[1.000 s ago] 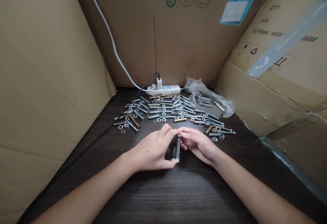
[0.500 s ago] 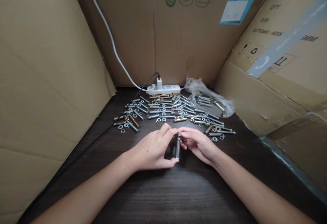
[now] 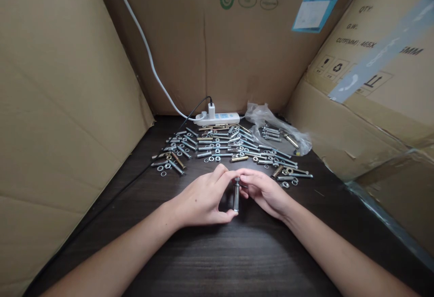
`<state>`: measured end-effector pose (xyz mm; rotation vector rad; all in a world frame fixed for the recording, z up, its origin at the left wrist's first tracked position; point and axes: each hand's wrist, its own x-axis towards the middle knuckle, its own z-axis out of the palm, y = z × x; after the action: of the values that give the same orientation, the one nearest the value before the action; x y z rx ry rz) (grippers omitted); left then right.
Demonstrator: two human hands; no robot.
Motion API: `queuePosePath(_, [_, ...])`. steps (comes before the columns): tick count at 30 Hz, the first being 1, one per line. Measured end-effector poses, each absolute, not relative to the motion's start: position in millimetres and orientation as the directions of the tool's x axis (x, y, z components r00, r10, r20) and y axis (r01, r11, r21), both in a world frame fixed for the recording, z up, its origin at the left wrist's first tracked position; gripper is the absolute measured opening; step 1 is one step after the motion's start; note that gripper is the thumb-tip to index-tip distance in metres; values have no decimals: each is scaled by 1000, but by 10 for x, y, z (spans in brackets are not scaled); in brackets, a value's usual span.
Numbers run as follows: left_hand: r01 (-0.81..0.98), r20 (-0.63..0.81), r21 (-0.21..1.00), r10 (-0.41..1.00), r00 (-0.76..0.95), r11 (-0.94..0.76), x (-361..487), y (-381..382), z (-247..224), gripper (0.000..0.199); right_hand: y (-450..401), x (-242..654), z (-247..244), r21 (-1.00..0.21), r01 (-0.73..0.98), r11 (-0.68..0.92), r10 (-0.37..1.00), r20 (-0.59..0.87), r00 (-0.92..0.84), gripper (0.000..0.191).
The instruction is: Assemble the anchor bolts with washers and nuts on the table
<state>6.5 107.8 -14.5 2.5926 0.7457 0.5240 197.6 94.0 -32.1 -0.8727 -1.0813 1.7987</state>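
Note:
A silver expansion bolt (image 3: 236, 197) stands nearly upright between my hands, its nut end at the top. My left hand (image 3: 206, 195) is closed on it, thumb under the lower end and fingers at the top. At the upper end, my right hand (image 3: 262, 190) has its thumb and fingertips pinched by the nut (image 3: 237, 180); some of its fingers are behind the bolt. Beyond the hands, rows of loose bolts, sleeves, nuts and washers (image 3: 217, 148) lie on the dark table (image 3: 217, 261).
A white power strip (image 3: 219, 118) with a plugged-in charger stands at the back. To its right, a clear plastic bag (image 3: 301, 139) holds more bolts. Cardboard walls (image 3: 179, 39) enclose the table on three sides. A black cable (image 3: 115, 197) runs along the left.
Both hands stay almost in place. The bolt's top and the right fingertips at the nut have shifted very slightly.

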Motion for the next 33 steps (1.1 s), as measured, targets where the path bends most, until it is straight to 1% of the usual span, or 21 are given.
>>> queuePosePath(5, [428, 232, 445, 563, 793, -787, 61, 1080, -152, 70, 924, 1970, -335, -939, -245, -243, 917, -139, -375, 17])
queuePosePath(7, [429, 233, 448, 565, 791, -784, 60, 1077, -147, 70, 921, 1969, -336, -931, -266, -248, 918, -139, -372, 15])
queuePosePath(11, [424, 234, 455, 565, 791, -783, 64, 1068, -135, 75, 926, 1971, -321, -900, -337, -277, 907, -130, -400, 14])
queuePosePath(16, [425, 239, 457, 568, 787, -781, 65, 1066, -142, 71, 930, 1973, -316, -921, -282, -268, 900, -135, -414, 13])
queuePosePath(20, [427, 231, 449, 564, 793, -785, 63, 1071, -142, 68, 918, 1975, -330, -942, -230, -244, 910, -141, -391, 16])
queuePosePath(24, [433, 219, 449, 566, 795, -782, 63, 1072, -131, 70, 917, 1975, -333, -922, -286, -262, 910, -138, -391, 11])
queuePosePath(27, [426, 213, 454, 560, 801, -783, 63, 1071, -126, 71, 926, 1973, -329, -911, -312, -269, 901, -123, -417, 15])
queuePosePath(30, [420, 226, 454, 558, 798, -786, 62, 1072, -132, 67, 930, 1975, -331, -919, -302, -254, 897, -107, -428, 14])
queuePosePath(33, [425, 227, 455, 564, 794, -782, 59, 1077, -143, 65, 925, 1983, -333, -934, -258, -249, 901, -126, -416, 12])
